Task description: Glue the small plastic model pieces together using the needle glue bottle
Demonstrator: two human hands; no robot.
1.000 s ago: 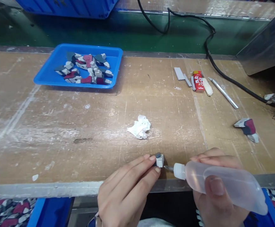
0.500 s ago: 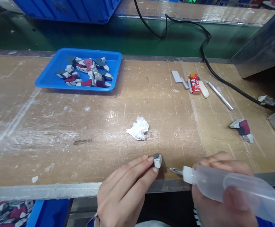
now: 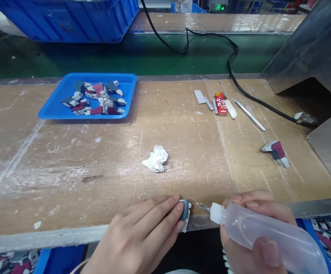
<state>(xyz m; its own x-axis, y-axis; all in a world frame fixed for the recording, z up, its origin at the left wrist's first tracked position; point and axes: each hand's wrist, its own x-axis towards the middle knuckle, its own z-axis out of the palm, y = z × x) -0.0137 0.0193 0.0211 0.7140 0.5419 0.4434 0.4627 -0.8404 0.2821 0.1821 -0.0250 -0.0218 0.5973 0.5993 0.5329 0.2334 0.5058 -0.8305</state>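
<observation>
While gripped, squeeze bottle lengthwise leftward; needle tip toward small part.

blue tray, clear bottle, white tissue

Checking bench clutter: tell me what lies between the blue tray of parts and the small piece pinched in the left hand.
Head view: between the blue tray and the small piece in the left hand lies only a crumpled white tissue; otherwise scuffed bare bench.
</observation>
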